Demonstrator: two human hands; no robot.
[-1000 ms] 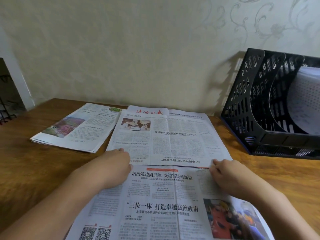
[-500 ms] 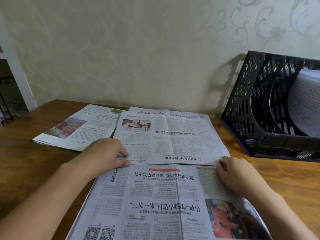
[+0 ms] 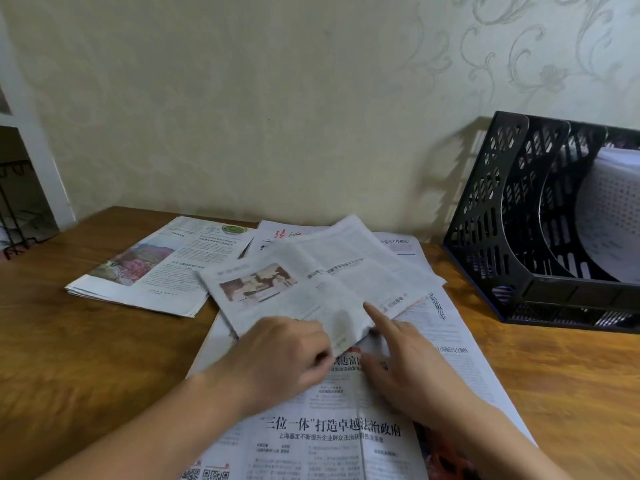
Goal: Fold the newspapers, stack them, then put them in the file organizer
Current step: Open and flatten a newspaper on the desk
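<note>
A folded newspaper section with a small photo lies askew, lifted at its near edge over the big open newspaper spread in front of me. My left hand grips that near edge with curled fingers. My right hand is beside it, index finger stretched out onto the section, other fingers spread on the open page. Another folded newspaper lies flat at the left. The black mesh file organizer stands at the right against the wall.
The wooden table ends at the left, where a doorway and a wire rack show. A white perforated sheet fills one slot of the organizer. The wall runs close behind the papers.
The folded section lay flat and square with a hand at each near corner. Both hands have come together at its near edge, and the section is now turned and partly raised.
</note>
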